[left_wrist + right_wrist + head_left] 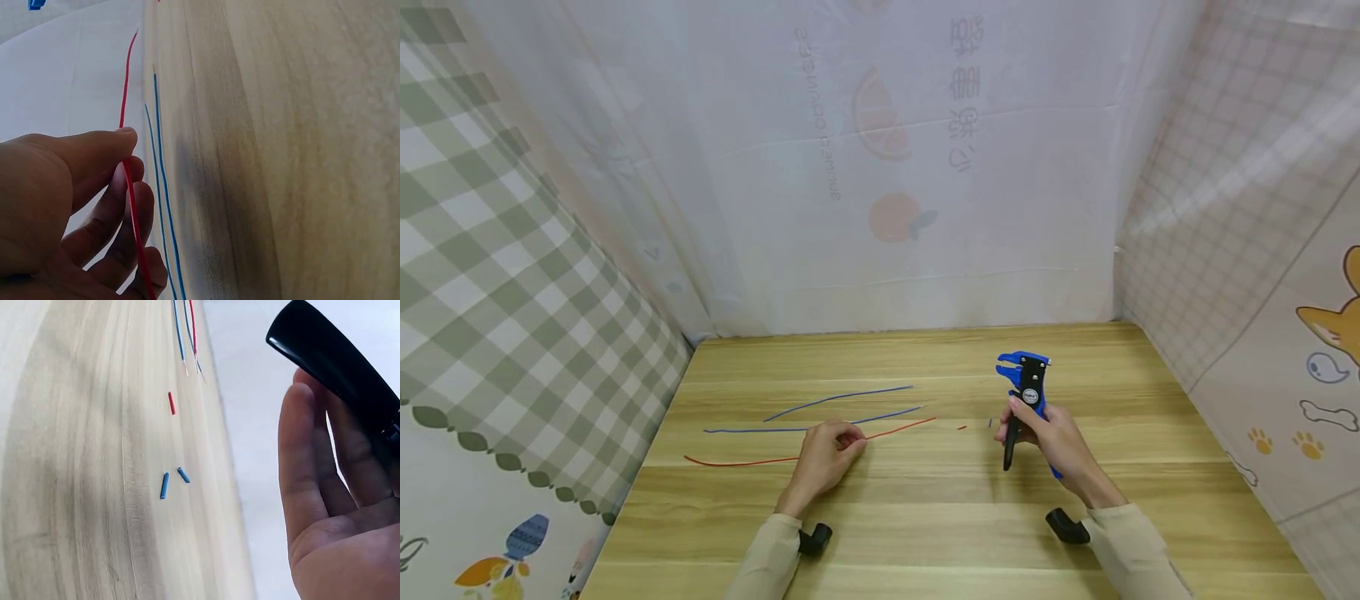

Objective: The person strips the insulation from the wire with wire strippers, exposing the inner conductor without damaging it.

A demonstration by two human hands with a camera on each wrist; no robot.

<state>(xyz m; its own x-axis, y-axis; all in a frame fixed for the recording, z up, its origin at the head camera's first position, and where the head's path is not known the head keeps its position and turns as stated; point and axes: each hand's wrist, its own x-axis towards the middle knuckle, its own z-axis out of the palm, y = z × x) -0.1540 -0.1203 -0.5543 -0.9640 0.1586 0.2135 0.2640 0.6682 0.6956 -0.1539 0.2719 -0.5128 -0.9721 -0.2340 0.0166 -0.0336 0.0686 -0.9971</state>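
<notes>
My left hand pinches a thin red wire between thumb and forefinger; the left wrist view shows the wire running back across the other fingers. Its far end looks bare in the right wrist view. In my right hand is a blue and black wire stripper, gripped by its handles with the jaws toward the back of the table and apart. Only a black handle of it appears in the right wrist view. Beyond the left hand lie two blue wires, the nearer one with a bare tip.
Between the hands, a short red piece of insulation and two short blue pieces lie on the wooden table. A white printed curtain hangs along the back edge, with patterned cloths at both sides.
</notes>
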